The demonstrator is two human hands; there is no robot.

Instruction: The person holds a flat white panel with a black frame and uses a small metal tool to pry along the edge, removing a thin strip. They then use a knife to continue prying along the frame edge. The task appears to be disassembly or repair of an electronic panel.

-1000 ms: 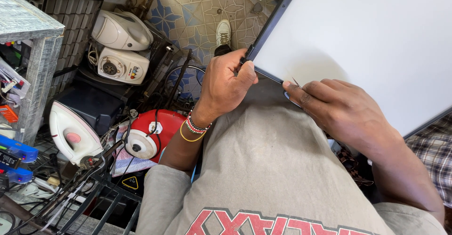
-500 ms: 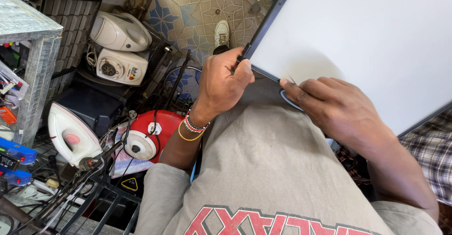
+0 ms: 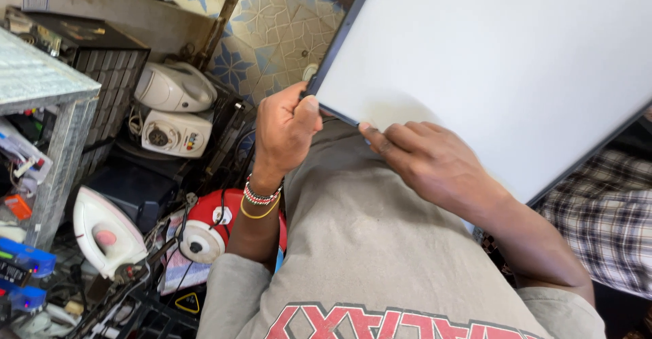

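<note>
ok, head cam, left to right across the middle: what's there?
Grey wire-mesh shelf → white clothes iron → red and white appliance → left hand gripping the corner of the white panel → right hand with fingers at the panel's lower edge → checked cloth.

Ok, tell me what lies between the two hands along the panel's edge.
Head view: between the left hand and right hand runs a short bare stretch of the white panel's dark frame edge, with the grey shirt below it.
</note>
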